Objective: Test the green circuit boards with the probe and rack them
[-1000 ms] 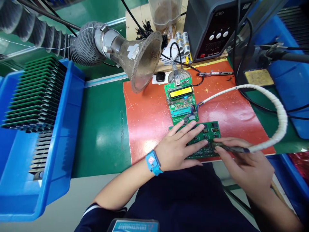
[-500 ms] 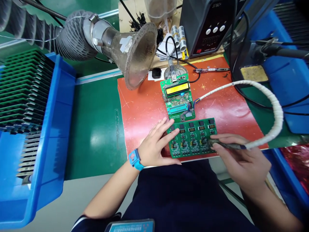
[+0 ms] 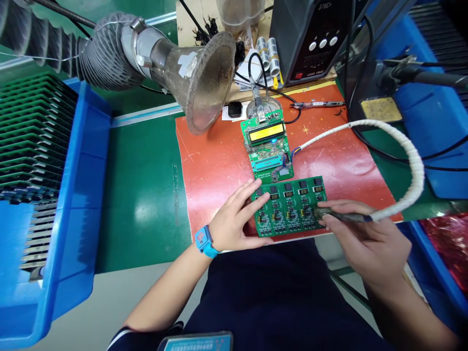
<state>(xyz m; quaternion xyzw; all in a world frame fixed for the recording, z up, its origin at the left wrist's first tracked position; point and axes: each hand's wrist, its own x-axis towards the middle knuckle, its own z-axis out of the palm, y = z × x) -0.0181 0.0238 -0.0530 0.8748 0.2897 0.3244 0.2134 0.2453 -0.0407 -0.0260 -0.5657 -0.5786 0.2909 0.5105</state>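
A green circuit board point(image 3: 288, 209) with a row of small two-digit displays lies on the red mat near its front edge. My left hand point(image 3: 236, 219), a blue strap on its wrist, rests with fingers spread over the board's left end. In my right hand point(image 3: 369, 243) is a dark probe point(image 3: 341, 215), pinched between thumb and fingers, its head at the board's right end. Whether the tip touches the board is hidden. A white wrapped cable point(image 3: 413, 151) loops from the probe to a programmer board point(image 3: 268, 146) with a lit yellow screen and a teal socket.
A fume extraction funnel point(image 3: 208, 83) hangs at the upper left. At the back stands a black soldering station point(image 3: 310, 44). Blue bins flank the bench; the left bin point(image 3: 73, 195) holds stacked green boards point(image 3: 32, 136). A pen point(image 3: 318, 104) and yellow sponge point(image 3: 381, 109) lie upper right.
The whole view has shifted very slightly. Both hands, the probe and the circuit board keep nearly the same positions relative to one another.
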